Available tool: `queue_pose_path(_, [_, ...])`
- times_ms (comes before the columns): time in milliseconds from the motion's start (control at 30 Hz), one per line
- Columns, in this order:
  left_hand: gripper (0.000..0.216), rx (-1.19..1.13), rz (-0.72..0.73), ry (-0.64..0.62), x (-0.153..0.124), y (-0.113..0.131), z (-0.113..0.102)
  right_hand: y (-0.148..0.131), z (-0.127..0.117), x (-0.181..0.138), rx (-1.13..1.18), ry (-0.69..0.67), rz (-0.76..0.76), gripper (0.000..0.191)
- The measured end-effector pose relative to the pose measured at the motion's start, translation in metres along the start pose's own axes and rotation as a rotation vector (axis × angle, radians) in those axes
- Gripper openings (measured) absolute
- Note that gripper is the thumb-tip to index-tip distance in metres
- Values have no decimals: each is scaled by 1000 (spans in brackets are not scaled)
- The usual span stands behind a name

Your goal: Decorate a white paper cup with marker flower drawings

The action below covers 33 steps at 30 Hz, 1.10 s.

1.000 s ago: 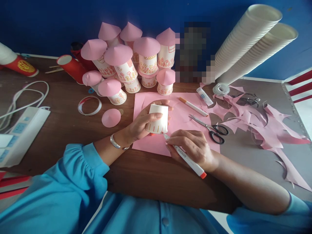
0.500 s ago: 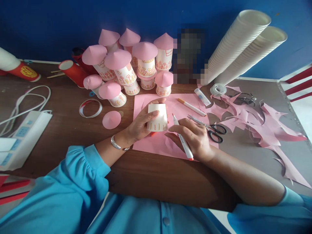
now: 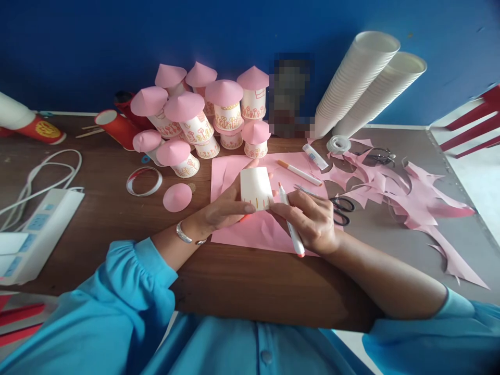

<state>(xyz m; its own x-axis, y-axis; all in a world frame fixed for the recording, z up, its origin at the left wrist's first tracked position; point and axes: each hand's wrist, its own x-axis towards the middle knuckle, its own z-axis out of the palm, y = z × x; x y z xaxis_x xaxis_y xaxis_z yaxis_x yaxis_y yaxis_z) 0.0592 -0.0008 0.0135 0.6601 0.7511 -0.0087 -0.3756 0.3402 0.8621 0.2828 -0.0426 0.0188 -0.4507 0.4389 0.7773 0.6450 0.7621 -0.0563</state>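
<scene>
Left hand (image 3: pixel 223 211) is curled around a white cup (image 3: pixel 254 182), held over pink paper (image 3: pixel 269 237) back from the front edge of the desk (image 3: pixel 250 284); a marker (image 3: pixel 295 238) is pinched by the right hand (image 3: pixel 314 221).

The white cup (image 3: pixel 253 182) looks like smooth matt paper, as do the tall stacked cups (image 3: pixel 357 78) at far right, their rims forming ridges. The marker (image 3: pixel 295 238) has a smooth plastic barrel. The pink sheet (image 3: pixel 228 232) is matt paper, faintly creased. The desk (image 3: pixel 273 286) looks like brown wood with a dull sheen; the bracelet (image 3: pixel 183 233) is polished metal, the left sleeve (image 3: pixel 135 281) soft blue cloth.
</scene>
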Motion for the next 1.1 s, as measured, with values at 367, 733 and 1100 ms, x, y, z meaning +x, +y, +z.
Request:
queue_pose_path(367, [78, 210, -30, 122, 1, -3, -1, 6, 1, 0, -58, 38, 7, 22])
queue_pose_path(733, [51, 71, 30, 72, 5, -3, -2, 4, 1, 0, 124, 15, 93, 33])
queue_pose_path(1100, [59, 39, 44, 112, 2, -1, -4, 3, -2, 5, 448, 59, 363, 32])
